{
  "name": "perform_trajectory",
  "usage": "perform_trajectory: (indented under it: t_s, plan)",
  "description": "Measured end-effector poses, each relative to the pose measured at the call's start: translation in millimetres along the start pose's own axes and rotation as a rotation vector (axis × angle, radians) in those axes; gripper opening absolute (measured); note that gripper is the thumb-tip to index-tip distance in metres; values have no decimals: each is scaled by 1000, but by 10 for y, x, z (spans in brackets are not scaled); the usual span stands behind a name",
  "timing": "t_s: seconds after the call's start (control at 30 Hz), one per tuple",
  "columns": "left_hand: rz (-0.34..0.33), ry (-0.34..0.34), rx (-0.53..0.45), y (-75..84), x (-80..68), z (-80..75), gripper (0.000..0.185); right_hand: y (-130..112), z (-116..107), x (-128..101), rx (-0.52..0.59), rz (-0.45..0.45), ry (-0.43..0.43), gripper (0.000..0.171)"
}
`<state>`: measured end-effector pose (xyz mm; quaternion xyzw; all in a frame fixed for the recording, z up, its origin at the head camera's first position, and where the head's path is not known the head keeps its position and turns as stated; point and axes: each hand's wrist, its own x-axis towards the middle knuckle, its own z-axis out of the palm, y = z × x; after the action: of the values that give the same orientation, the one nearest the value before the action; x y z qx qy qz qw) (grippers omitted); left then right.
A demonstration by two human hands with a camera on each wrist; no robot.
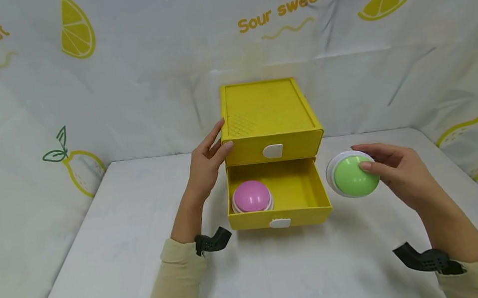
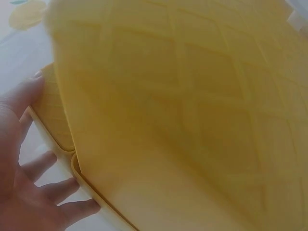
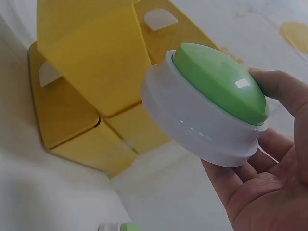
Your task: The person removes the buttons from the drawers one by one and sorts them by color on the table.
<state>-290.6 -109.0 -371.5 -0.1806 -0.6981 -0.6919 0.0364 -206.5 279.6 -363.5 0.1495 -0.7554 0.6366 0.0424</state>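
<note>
A yellow two-drawer box (image 1: 267,107) stands on the table, its upper drawer closed and its lower drawer (image 1: 309,216) pulled out. Inside the lower drawer, at the left, lies a pink domed push button (image 1: 251,195) with a white rim. My left hand (image 1: 206,166) rests on the box's left front corner, thumb at the front and fairly straight fingers (image 2: 62,190) along the side. To the right of the drawer, my right hand (image 1: 398,168) holds a green domed push button (image 1: 353,177) by its edge, thumb on the dome. Its white base (image 3: 192,130) shows in the right wrist view.
White table surface (image 1: 103,287) surrounds the box. A white sheet (image 1: 160,104) with lemon prints hangs behind and at both sides. At the bottom edge of the right wrist view, a small white-and-green thing (image 3: 120,226) is cut off. Each drawer front has a white tab (image 1: 273,151).
</note>
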Motion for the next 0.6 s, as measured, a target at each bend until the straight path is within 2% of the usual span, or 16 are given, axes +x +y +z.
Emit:
perform_trajectory:
  t_s: [0.17,0.27,0.33,0.47,0.6]
  plan:
    - [-5,1,-8,1,-3,-9,55,213,-146,-87,-23,70,15,34]
    - [-5,5,-4,7,-7,-10,55,351,-204,-135,-96,150,35,31]
    - [-5,5,6,13,-11,-9,55,440,-235,-166,-199,209,49,31]
    - [-12,7,22,26,-16,2,55,597,-273,-230,-379,318,68,45]
    - [-16,5,21,31,-14,11,55,742,-303,-292,-403,377,87,53]
